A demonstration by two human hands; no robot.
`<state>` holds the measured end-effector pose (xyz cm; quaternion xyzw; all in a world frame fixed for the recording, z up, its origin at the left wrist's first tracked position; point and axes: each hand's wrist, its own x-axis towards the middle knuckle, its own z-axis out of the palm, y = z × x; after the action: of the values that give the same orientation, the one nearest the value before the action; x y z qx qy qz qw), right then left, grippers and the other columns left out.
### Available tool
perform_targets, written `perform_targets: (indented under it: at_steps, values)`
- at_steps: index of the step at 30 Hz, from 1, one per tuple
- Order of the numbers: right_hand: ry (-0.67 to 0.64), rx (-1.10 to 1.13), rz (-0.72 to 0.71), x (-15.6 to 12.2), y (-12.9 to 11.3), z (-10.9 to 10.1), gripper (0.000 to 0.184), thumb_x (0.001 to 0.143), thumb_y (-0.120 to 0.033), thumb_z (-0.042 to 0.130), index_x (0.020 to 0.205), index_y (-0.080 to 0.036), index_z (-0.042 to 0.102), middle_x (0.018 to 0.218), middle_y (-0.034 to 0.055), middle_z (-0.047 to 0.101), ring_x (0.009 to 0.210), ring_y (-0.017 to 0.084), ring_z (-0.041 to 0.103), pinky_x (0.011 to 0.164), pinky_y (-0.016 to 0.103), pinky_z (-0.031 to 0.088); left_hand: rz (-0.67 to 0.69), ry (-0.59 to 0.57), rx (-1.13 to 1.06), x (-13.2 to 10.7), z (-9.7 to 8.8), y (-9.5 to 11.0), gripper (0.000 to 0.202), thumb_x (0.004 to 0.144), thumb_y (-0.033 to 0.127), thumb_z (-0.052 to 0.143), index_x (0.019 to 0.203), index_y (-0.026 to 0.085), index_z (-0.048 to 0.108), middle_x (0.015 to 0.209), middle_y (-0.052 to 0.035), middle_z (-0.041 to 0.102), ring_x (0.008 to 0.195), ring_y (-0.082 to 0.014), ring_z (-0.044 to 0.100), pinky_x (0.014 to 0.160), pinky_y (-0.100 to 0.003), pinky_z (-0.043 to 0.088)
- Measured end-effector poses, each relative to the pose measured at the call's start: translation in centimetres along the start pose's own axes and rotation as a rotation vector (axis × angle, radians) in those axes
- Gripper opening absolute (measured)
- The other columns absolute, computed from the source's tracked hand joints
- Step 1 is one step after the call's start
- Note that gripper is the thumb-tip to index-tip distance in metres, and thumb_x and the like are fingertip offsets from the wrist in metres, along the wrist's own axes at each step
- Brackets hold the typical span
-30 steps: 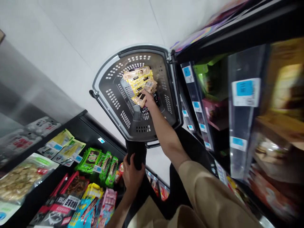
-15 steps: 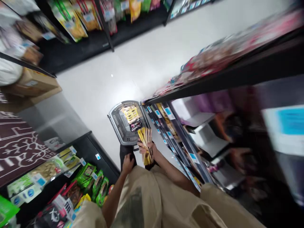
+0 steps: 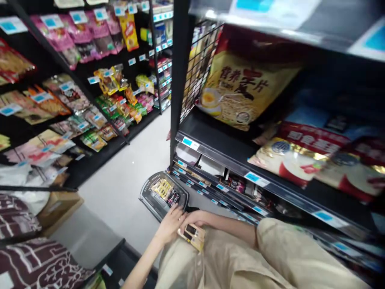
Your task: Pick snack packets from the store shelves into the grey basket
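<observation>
My right hand is closed around several small yellow snack packets, held low in front of my trousers. Just left of it is my left hand, its fingers stretched forward against or very close to the right hand; nothing shows in it. Beyond both hands a grey shopping basket stands on the floor. Inside it lie yellow packets and a dark packet. My hands overlap the basket's near edge in the view, and the fingertips of the right hand are partly hidden.
Close on the right rises a black shelf with a yellow bag of cereal and red-and-white bags. Hanging snack bags line the far-left rack. A cardboard box stands at left on the pale floor.
The view has swung toward the right-hand shelf. My left hand has left my leg and come beside the right hand. The packets in my right hand have been drawn back and tilted.
</observation>
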<state>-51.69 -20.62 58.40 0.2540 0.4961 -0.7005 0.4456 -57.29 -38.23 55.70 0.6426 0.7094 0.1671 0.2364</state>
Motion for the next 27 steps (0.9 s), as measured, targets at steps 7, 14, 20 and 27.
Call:
perform_targets:
  at_steps: [7,14,20,27]
  values:
    - [-0.264,0.149,0.184,-1.4,2.7,2.4,0.032,0.077,-0.046,0.081,0.086,-0.017,0.069,0.066,0.0047,0.072,0.052,0.020,0.069,0.049,0.027,0.057,-0.046,-0.198,-0.125,-0.8,-3.2,1.9,0.057,0.073,0.041,0.074,0.124,0.020,0.065,0.107,-0.0131,0.074,0.102,-0.0328,0.070,0.091,-0.039,0.052]
    - [-0.401,0.470,-0.047,-2.9,5.5,2.0,0.064,0.102,-0.066,0.041,0.113,-0.008,0.066,0.113,0.0250,0.075,0.075,0.022,0.076,0.061,0.031,0.061,-0.429,0.120,-0.557,-3.6,-1.9,1.2,0.027,0.068,0.044,0.073,0.085,0.023,0.068,0.080,-0.0060,0.073,0.076,-0.0255,0.070,0.075,-0.036,0.055]
    - [-0.055,0.299,-0.384,-6.1,5.8,4.0,0.053,0.083,-0.059,0.080,0.102,-0.012,0.067,0.092,0.0115,0.077,0.070,0.016,0.073,0.062,0.023,0.057,-0.617,0.404,-1.169,-3.2,-0.9,3.3,0.036,0.065,0.050,0.079,0.086,0.022,0.069,0.091,-0.0100,0.076,0.082,-0.0269,0.073,0.077,-0.039,0.060]
    - [0.443,0.294,-0.633,-9.1,5.9,5.0,0.052,0.069,-0.058,0.090,0.092,-0.017,0.066,0.075,0.0008,0.069,0.061,0.012,0.065,0.060,0.023,0.054,-0.694,0.435,-1.535,0.2,-3.8,8.8,0.047,0.058,0.035,0.090,0.096,0.015,0.073,0.091,-0.0085,0.078,0.079,-0.0230,0.073,0.077,-0.035,0.060]
